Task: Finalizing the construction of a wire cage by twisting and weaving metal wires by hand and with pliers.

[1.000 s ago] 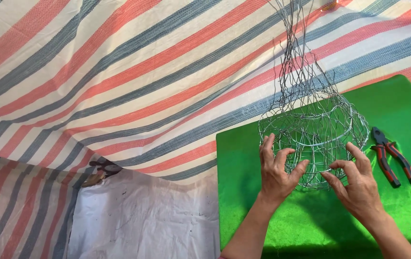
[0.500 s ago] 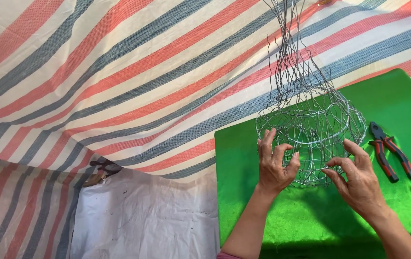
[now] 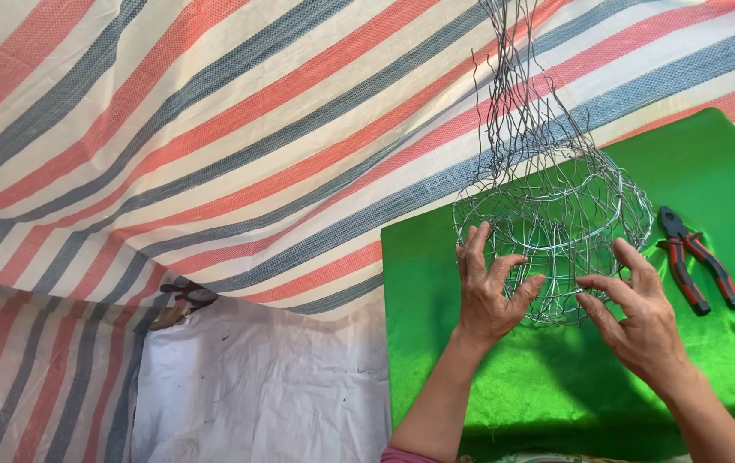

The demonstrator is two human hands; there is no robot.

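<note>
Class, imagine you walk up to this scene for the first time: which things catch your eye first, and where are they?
A wire mesh basket stands on the green table at right, its loose wires rising toward the top edge. The left hand and right hand press on its near side. Red-handled pliers lie on the table to the right of the basket, and a red, white and grey striped tarp fills the left and the background.

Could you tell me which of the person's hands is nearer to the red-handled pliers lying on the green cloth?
The right hand. It is at the wire basket, just left of the pliers; the left hand is on the basket's far side.
</note>
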